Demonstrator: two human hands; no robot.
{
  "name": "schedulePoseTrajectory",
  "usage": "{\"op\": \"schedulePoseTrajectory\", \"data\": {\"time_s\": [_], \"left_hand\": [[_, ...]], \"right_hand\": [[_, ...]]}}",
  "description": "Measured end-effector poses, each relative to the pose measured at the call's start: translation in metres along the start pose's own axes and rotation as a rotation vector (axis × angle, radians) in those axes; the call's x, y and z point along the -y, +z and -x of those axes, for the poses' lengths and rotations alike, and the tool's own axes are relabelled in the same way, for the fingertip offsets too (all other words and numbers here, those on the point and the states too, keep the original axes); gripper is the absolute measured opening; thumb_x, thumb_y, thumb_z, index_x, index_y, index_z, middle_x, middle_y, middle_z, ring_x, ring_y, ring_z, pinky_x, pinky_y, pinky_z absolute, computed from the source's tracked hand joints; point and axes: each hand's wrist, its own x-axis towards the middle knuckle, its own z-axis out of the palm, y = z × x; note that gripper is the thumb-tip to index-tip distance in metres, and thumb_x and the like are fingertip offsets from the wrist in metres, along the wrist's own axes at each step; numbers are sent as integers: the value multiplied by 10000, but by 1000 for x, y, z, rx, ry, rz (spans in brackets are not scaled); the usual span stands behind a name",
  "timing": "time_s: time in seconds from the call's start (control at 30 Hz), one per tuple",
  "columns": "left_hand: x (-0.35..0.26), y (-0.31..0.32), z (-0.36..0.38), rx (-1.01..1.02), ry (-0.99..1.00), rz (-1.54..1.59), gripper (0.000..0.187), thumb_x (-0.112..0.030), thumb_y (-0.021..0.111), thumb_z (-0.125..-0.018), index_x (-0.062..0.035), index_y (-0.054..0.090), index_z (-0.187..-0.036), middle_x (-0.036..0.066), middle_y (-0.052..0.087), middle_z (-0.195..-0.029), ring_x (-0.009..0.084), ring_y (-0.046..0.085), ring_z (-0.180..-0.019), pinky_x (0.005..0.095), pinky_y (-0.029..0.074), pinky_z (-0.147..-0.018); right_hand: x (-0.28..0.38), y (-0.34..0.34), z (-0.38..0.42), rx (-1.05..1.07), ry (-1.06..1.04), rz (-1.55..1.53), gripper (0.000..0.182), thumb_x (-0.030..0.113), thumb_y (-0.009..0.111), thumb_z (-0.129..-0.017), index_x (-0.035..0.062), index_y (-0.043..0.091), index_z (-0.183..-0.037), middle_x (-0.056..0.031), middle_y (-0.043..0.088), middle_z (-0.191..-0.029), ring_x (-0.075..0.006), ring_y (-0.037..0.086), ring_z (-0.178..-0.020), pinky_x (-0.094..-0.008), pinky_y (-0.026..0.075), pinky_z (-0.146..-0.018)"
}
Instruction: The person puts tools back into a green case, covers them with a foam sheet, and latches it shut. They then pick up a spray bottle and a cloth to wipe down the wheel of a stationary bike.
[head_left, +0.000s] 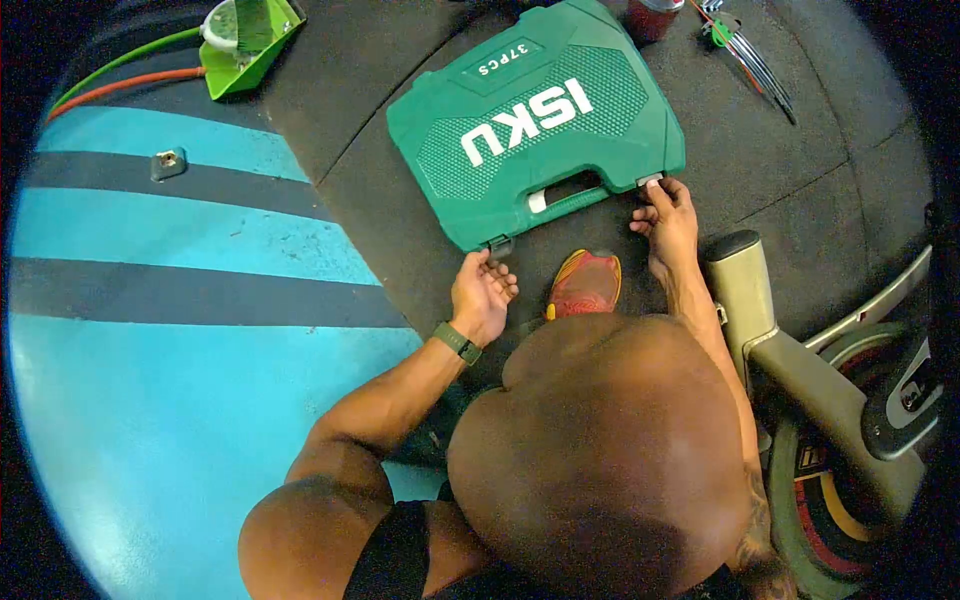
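A green hard case [560, 110] marked "ISKU" and "37PCS" lies on the dark floor, its lettering upside down in view. My left hand [483, 292], with a green watch on its wrist, has its fingertips on the dark latch [499, 246] at the case's left front, its other fingers loosely curled. At the right front corner, my right hand [668, 222] holds the other latch [650, 181] between thumb and fingers. The carry handle [570, 203] sits between both hands. The lid is closed.
A red shoe [586, 284] stands just below the case. Bare skin fills the lower middle. At right are a beige metal frame [800, 365] and round plates. A green dustpan [240, 70] is upper left, a dark red container [655, 18] and tools [755, 65] upper right.
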Motion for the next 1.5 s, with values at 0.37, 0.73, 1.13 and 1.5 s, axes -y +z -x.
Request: {"op": "schedulePoseTrajectory", "data": {"time_s": [0.37,0.73,1.13,1.5], "left_hand": [[8,11,3,48,134,13,194,-268,577,-1060,-75,579,-1078,97,707,-1045,202,664,-872,354,551,-750],[17,36,3,34,93,-42,454,-435,428,-1101,-21,501,-1271,151,632,-1286,205,639,-913,374,542,-764],[33,16,-17,236,175,-143,448,-434,445,-1097,-30,590,-1226,128,709,-1043,173,642,-749,313,522,-630],[-102,141,-23,254,1495,-1112,99,-100,719,-881,-38,652,-845,85,577,-743,221,515,-609,359,422,-587]], "right_hand": [[0,-2,0,-1,11,-8,487,230,653,-1007,2,441,-1381,-67,628,-1022,-118,614,-695,-279,543,-593],[-2,-2,-2,-13,1,-8,543,211,665,-990,-31,415,-1407,-88,639,-1006,-144,617,-698,-297,550,-577],[-5,-4,-2,-44,-20,-34,506,191,689,-974,-10,441,-1366,-51,572,-910,-127,535,-641,-298,505,-522],[76,-34,-41,-287,-468,-152,331,127,628,-1003,28,477,-1281,-20,530,-832,-78,480,-654,-245,417,-523]]}}
